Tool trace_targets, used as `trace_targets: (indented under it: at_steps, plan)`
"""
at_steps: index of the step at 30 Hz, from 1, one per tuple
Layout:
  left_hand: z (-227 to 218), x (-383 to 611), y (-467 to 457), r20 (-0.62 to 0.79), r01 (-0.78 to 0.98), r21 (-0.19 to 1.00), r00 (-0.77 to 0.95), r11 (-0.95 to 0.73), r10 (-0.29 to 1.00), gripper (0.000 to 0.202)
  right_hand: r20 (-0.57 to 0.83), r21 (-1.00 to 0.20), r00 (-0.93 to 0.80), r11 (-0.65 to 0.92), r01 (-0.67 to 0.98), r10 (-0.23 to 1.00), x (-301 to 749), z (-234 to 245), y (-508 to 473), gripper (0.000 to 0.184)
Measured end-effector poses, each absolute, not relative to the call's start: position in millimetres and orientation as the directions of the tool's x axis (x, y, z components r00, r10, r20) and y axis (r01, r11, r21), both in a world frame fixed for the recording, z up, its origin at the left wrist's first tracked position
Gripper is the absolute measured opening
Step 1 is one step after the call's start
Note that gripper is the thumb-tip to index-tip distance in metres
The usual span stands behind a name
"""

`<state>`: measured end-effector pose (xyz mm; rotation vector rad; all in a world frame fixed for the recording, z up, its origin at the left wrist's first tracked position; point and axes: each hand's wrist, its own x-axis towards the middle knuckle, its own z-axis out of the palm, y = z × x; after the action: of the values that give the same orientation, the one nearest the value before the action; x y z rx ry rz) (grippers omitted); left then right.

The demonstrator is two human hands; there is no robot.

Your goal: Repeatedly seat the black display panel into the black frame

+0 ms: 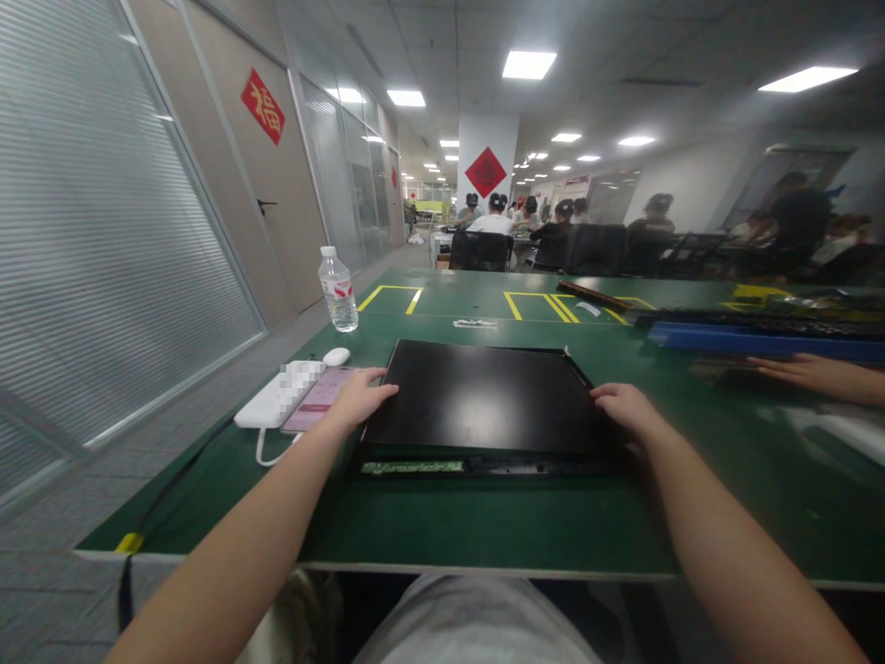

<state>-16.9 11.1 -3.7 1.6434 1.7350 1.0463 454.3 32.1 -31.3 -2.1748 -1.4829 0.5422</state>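
Observation:
A flat black LCD screen panel (484, 397) lies in front of me, over a black bezel or frame whose near strip (546, 466) shows below it. Along the near left of that strip runs a thin green circuit board (413, 467). My left hand (363, 397) grips the panel's left edge, thumb on top. At the right edge, my right hand (626, 410) pinches the panel with bent fingers; whether it also holds the frame I cannot tell. The fingers beneath the panel are hidden.
A white power bank (280, 395) with a cable, a phone (318, 402) and a white earbud case (336, 357) lie left. Behind them stands a water bottle (338, 290). A co-worker's hand (806, 373) is at the right, near a long blue strip (753, 341) on the green table (498, 530).

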Motion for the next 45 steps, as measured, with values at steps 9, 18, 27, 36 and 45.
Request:
trace_targets:
  at_steps: [9,18,27,36,45]
  plan:
    - [-11.8,-15.9,13.5,0.099,0.672,0.74,-0.089,-0.014,0.991,0.017,-0.056,-0.667,0.339,-0.288,0.688,0.939,461.6,-44.7,36.3,0.043]
    - [-18.2,-19.1,18.1,0.14,0.698,0.715,-0.082,-0.044,0.987,0.004,-0.045,-0.685,0.305,-0.251,0.684,0.951,463.6,-47.0,38.0,0.036]
    - [-18.8,-20.6,18.3,0.155,0.808,0.582,-0.004,-0.088,0.988,0.012,-0.043,-0.674,0.332,-0.273,0.686,0.942,460.8,-44.9,36.4,0.035]
    - [-13.3,-17.3,4.8,0.194,0.891,0.367,0.209,-0.268,0.958,0.067,0.016,-0.542,0.281,-0.228,0.809,0.96,453.7,-35.9,29.9,0.031]
    - [-0.3,-13.1,-9.2,0.094,0.699,0.455,0.578,-0.551,0.811,0.067,0.01,-0.522,0.283,-0.237,0.819,0.959,453.4,-34.5,29.3,0.035]
